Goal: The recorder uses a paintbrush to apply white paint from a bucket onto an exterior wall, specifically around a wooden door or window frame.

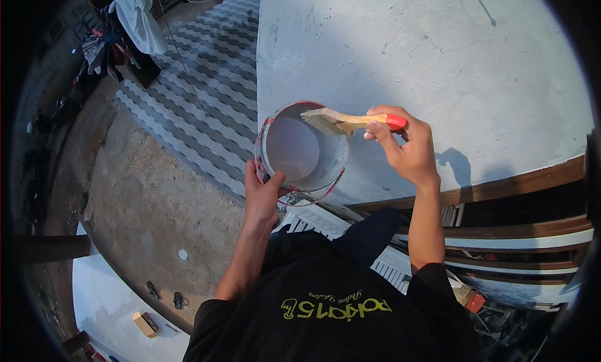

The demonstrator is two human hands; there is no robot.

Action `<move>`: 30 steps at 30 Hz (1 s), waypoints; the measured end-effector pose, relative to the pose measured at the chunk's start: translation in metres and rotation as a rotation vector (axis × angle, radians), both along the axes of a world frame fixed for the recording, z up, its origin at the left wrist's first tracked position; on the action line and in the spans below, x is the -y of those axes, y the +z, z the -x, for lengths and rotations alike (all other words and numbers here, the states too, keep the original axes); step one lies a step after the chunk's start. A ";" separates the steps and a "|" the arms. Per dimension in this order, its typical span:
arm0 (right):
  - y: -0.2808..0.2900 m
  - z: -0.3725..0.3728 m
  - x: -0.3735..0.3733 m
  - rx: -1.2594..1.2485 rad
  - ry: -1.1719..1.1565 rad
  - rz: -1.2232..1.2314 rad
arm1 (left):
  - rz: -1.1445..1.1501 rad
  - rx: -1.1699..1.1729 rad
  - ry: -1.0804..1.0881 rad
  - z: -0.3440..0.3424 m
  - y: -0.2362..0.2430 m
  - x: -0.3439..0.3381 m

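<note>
My left hand is closed on the near left rim of a paint bucket. Pale, whitish paint lies inside it, and red smears mark its rim. Over the bucket's far right side, my right hand grips a paintbrush by its wooden handle, which has a red end. The brush points left, with its light bristles above the bucket's opening. Whether the bristles touch the inner wall, I cannot tell.
A whitish, scuffed wall stands ahead and to the right, bordered by a wooden edge. White slatted plastic is beneath me. Below left are bare ground, patterned tiles, sandals and a cardboard box on a white surface.
</note>
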State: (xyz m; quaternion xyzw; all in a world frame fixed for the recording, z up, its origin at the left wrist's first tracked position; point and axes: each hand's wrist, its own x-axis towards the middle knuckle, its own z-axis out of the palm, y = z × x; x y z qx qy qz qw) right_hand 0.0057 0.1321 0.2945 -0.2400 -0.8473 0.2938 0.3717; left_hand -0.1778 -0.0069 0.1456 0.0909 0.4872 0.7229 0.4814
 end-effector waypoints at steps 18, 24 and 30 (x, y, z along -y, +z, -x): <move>-0.109 0.030 0.012 0.380 0.090 0.131 | -0.025 -0.087 -0.019 -0.008 -0.001 0.005; -0.095 0.020 0.007 0.324 -0.019 0.180 | -0.031 -0.068 -0.035 -0.005 0.003 -0.001; -0.095 -0.004 0.008 -0.032 -0.131 0.306 | -0.065 -0.014 -0.022 -0.005 0.004 -0.009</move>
